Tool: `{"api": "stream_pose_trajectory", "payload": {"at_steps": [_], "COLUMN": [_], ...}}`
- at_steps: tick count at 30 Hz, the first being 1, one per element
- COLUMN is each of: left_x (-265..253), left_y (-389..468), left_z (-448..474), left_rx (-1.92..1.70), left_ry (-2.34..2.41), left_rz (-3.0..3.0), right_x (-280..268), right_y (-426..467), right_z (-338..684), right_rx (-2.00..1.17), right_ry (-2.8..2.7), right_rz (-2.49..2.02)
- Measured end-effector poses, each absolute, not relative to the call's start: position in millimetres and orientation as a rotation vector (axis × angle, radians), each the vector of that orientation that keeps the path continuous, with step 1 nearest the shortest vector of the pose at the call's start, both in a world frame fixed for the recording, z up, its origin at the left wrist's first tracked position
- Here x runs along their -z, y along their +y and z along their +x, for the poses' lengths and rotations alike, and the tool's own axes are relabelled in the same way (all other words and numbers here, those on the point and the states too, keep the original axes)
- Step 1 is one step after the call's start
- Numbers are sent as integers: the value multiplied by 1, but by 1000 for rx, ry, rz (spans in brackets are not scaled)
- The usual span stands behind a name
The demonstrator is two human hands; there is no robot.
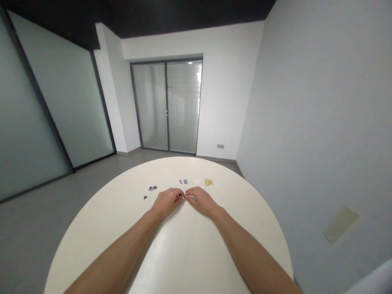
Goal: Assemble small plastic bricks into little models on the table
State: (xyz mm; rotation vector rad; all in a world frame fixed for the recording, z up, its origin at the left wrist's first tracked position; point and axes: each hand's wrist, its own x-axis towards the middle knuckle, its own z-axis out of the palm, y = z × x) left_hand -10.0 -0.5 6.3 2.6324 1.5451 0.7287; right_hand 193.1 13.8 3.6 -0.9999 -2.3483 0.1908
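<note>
My left hand (pixel 166 201) and my right hand (pixel 202 200) meet over the middle of a round white table (pixel 183 253). Both hands are closed, fingertips pinched together around something small at the point where they touch. A bit of dark red and a pale speck show by the left fingertips, too small to name. Just beyond the hands lie flat grey-blue pieces (pixel 185 181), small white pieces (pixel 194 181) and a cluster of tan-yellow pieces (pixel 208 182). Left of my left hand are small dark pieces (pixel 154 188) and another little dark piece (pixel 145 197).
A glass double door (pixel 167 106) with blinds stands behind the table. Frosted glass panels (pixel 58 90) run along the left, and a grey-white wall (pixel 312 114) with a beige plate (pixel 342 224) stands close on the right. Grey floor (pixel 33 232) shows at the left.
</note>
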Motion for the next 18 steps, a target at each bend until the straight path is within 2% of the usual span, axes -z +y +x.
{"api": "stream_pose_trajectory", "payload": {"at_steps": [18], "left_x": [-8], "left_y": [-1], "left_z": [-10], "left_rx": [-670], "left_ry": [1569], "left_rz": [2629], "right_x": [-2], "right_y": [15], "right_z": [193], "right_rx": [-176], "right_ry": [-2345], "right_rz": [-1008]}}
